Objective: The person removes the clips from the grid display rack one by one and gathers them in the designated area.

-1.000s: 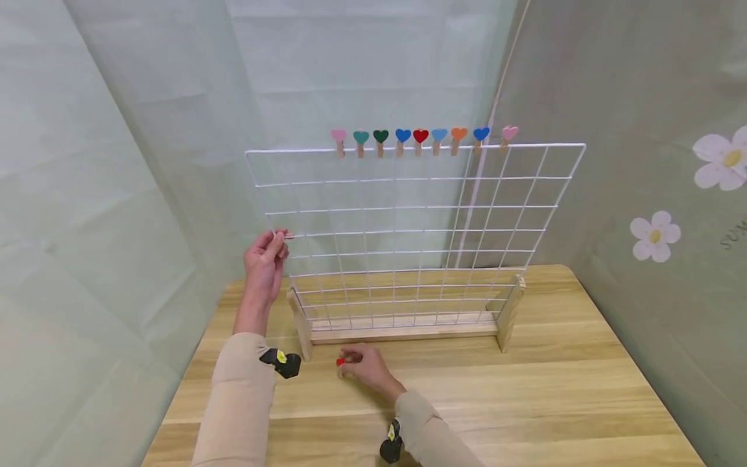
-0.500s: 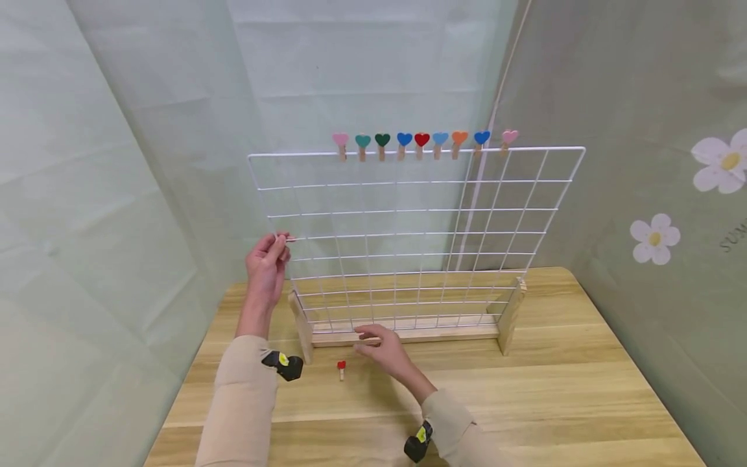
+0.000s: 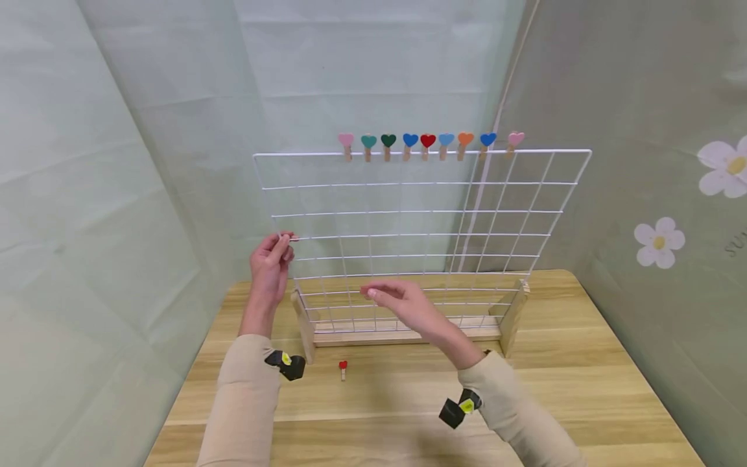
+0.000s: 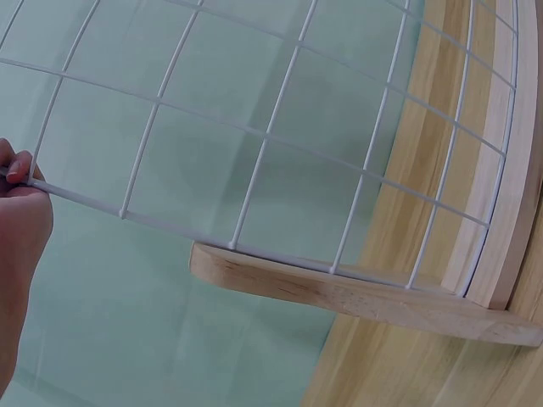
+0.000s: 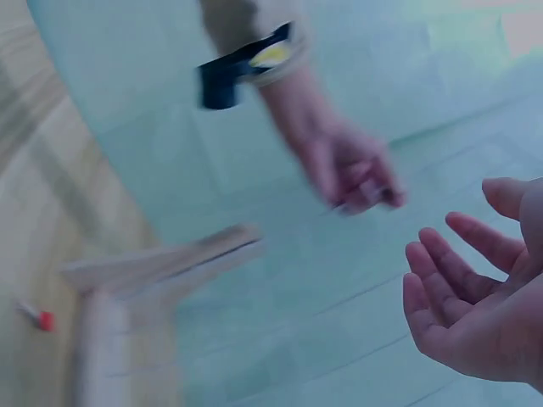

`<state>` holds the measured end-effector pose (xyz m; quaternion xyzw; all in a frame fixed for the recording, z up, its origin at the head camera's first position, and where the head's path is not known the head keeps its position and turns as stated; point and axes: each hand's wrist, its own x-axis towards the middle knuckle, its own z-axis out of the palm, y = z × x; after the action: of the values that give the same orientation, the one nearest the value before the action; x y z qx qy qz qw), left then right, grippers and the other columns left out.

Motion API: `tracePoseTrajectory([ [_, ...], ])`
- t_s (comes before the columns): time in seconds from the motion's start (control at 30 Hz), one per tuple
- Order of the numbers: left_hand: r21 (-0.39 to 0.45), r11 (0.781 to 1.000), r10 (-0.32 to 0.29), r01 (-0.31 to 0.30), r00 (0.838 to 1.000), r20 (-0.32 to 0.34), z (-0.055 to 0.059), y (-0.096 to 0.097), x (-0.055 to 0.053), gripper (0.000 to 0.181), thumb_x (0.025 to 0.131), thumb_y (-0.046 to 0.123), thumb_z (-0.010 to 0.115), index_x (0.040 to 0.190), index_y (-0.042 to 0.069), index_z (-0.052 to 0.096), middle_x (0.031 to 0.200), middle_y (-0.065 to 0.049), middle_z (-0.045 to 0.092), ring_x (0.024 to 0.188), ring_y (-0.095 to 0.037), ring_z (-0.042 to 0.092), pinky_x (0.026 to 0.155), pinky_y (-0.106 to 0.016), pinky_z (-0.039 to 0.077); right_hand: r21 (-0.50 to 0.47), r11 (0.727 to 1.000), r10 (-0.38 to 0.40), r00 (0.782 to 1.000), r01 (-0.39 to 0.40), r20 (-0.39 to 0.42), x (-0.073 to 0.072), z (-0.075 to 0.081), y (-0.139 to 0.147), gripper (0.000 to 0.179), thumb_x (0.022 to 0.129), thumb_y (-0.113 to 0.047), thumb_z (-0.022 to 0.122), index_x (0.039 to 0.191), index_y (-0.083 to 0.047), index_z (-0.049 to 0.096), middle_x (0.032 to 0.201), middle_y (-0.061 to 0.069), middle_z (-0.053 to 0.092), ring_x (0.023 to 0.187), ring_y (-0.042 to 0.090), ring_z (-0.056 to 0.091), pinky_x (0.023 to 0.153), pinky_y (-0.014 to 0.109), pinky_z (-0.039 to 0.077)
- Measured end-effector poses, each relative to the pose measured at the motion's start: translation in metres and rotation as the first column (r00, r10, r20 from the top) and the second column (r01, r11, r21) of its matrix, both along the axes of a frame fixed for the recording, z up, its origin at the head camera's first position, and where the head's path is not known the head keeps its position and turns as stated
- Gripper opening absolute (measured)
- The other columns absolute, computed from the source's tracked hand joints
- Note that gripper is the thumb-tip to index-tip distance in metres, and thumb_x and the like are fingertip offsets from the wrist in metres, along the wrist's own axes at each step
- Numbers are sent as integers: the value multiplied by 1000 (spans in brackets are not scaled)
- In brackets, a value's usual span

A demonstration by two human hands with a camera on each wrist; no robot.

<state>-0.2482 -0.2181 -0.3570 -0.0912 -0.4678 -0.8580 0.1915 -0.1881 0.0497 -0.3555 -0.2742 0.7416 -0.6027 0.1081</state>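
Left hand (image 3: 270, 263) pinching wire grid (image 3: 408, 212); right hand (image 3: 417, 308) holding nothing; red heart clip (image 3: 343, 369) on counter (image 3: 327, 415).
Head: left hand on grid's left side edge, thumb against fingers; right hand in front of grid's lower part, fingers loosely bent; red heart clip lies in front of wooden stand (image 3: 350, 338), near its left end, heart end toward the stand; row of nine heart clips (image 3: 428, 141) along top bar, left to right pink, teal, dark green, blue, red, light blue, orange, blue, pink. Left wrist: left hand cut off at frame edge, fingertips at a wire joint; grid's lower edge sits in stand. Right wrist: right hand palm visible, fingers apart; left hand, stand and red heart clip blurred.
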Motion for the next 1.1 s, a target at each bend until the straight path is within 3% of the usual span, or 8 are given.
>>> tracePoseTrajectory([
  [0.23, 14, 1000, 13, -13, 1000, 5, 1, 2, -1, 23, 97, -3, 51, 85, 5, 69, 82, -4, 61, 64, -12, 39, 59, -20, 35, 54, 998, 23, 982, -13, -187, -2, 67, 11, 33, 94, -13, 63, 125, 0, 61, 122, 9, 64, 102, 21, 63, 86, 34, 52],
  [0.43, -31, 999, 14, -14, 1000, 14, 2, 1, 0, 19, 97, 0, 54, 87, 6, 69, 82, -4, 59, 65, -13, 38, 60, -21, 35, 55, 999, 19, 945, -2, -325, -16, 115, 14, 36, 90, -8, 68, 124, 2, 61, 122, 11, 63, 109, 21, 59, 91, 36, 49],
  [0.53, -18, 1000, 8, -7, 1000, 14, 2, 1, 0, 18, 97, 0, 54, 87, 5, 69, 82, -4, 59, 65, -13, 38, 60, -21, 35, 55, 998, 5, 883, 23, -469, -24, 142, 11, 38, 87, -5, 71, 122, 5, 61, 121, 13, 64, 112, 23, 58, 93, 36, 47],
  [0.67, 5, 1000, 19, -19, 1000, 9, 2, 1, 0, 19, 97, -1, 53, 86, 4, 68, 81, -4, 60, 64, -12, 38, 59, -21, 34, 63, 992, -41, 763, 106, -645, -34, 181, 3, 37, 85, -4, 74, 119, 4, 64, 118, 11, 67, 107, 21, 60, 91, 30, 47],
  [0.77, 14, 1000, 19, -20, 1000, 4, 2, 0, 0, 20, 97, -2, 53, 86, 4, 68, 81, -4, 61, 63, -12, 38, 59, -20, 34, 92, 981, -63, 723, 173, -688, -43, 206, -2, 37, 86, -9, 74, 121, 0, 65, 120, 8, 66, 109, 17, 59, 91, 26, 46],
  [0.83, 20, 1000, 18, -18, 1000, 5, 1, -1, 0, 20, 97, -2, 53, 85, 4, 68, 81, -4, 62, 63, -12, 37, 59, -20, 33, 134, 968, -66, 729, 212, -681, -52, 219, -6, 40, 87, -15, 74, 124, -2, 64, 123, 5, 65, 112, 12, 58, 93, 24, 44],
  [0.93, 24, 999, 24, -24, 1000, 9, 2, -3, 0, 21, 97, -2, 53, 85, 4, 68, 81, -5, 63, 62, -12, 38, 58, -20, 33, 209, 946, -60, 766, 249, -640, -65, 232, -11, 44, 89, -21, 73, 128, -6, 62, 126, 3, 63, 117, 8, 55, 96, 22, 42],
  [1.1, 23, 1000, 22, -22, 1000, 4, 3, -2, -1, 18, 97, -1, 55, 86, 4, 68, 81, -5, 62, 62, -12, 37, 57, -19, 33, 318, 904, -47, 805, 286, -591, -82, 242, -18, 41, 95, -28, 64, 132, -10, 59, 124, 0, 65, 112, 3, 57, 93, 18, 41],
])
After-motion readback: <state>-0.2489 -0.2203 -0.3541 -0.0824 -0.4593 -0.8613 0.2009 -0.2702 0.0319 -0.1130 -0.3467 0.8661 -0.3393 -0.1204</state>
